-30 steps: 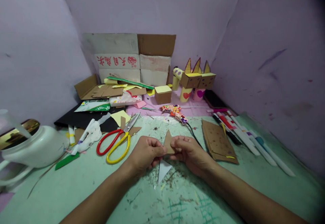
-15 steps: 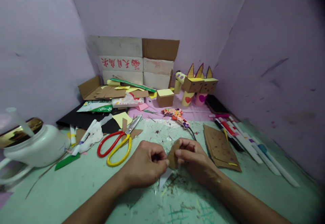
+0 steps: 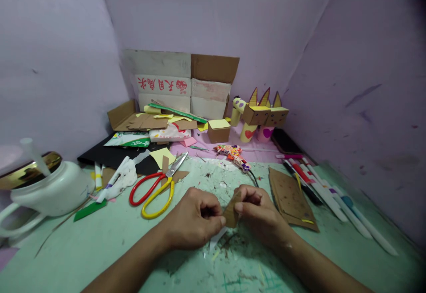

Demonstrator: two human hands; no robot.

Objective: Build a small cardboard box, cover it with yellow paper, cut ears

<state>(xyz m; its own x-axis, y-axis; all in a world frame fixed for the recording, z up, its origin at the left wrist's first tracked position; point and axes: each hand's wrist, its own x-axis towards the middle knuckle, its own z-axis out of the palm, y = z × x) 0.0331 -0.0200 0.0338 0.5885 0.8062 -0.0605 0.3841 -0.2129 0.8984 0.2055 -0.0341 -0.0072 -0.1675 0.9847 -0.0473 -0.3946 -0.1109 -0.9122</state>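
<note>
Between my two hands is a small piece of brown cardboard (image 3: 230,213), held just above the green tabletop. My left hand (image 3: 196,217) pinches its left edge between thumb and curled fingers. On its right side, my right hand (image 3: 258,209) grips it with the thumb in front and the fingers behind. Beneath the hands lies a white paper scrap (image 3: 217,239), partly hidden. Scissors with one red and one yellow handle (image 3: 159,195) rest to the left of my left hand, blades pointing away. Beyond my hands lies a flower-patterned glue gun (image 3: 234,154) with a black cord.
Several markers (image 3: 328,191) and a stack of cardboard pieces (image 3: 291,200) lie at the right. A white pot (image 3: 68,189) stands at the left. At the back are a small cardboard box (image 3: 218,133), cardboard animal figures (image 3: 262,115) and a large opened carton (image 3: 163,84).
The view has shifted slightly, so everything sits a little lower and further right. The cardboard piece has tilted a little between my fingers; both hands still hold it.
</note>
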